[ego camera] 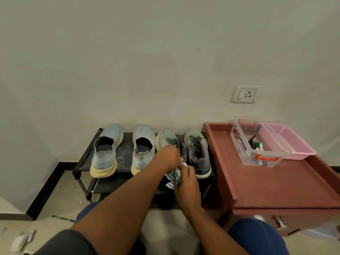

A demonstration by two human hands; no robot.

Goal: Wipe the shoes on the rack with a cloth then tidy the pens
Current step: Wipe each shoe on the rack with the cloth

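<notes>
The cloth (173, 178), striped grey and white, is hanging bunched at the front edge of the rack (103, 183), just before the third shoe (166, 138) from the left; the right hand (187, 183) is gripping it, fingers curled round the fabric with a white tip showing at the top; the left hand (168, 157) is resting over the heel and laces of that shoe, its fingers bent down onto it, though whether they are pinching the cloth too I cannot tell. Four shoes are sitting on the top shelf, toes to the wall (165, 52): two blue slip-ons (106, 151) on the left, two grey-green lace-ups on the right, the fourth (198, 153) lying just beside the hands. To the right a red-brown cabinet (266, 184) is standing against the rack; on it a clear box (257, 159) with orange handles is holding pens (257, 145), one green among them, and a pink basket (292, 142) is touching the box. A socket (243, 93) is sitting on the wall above.
</notes>
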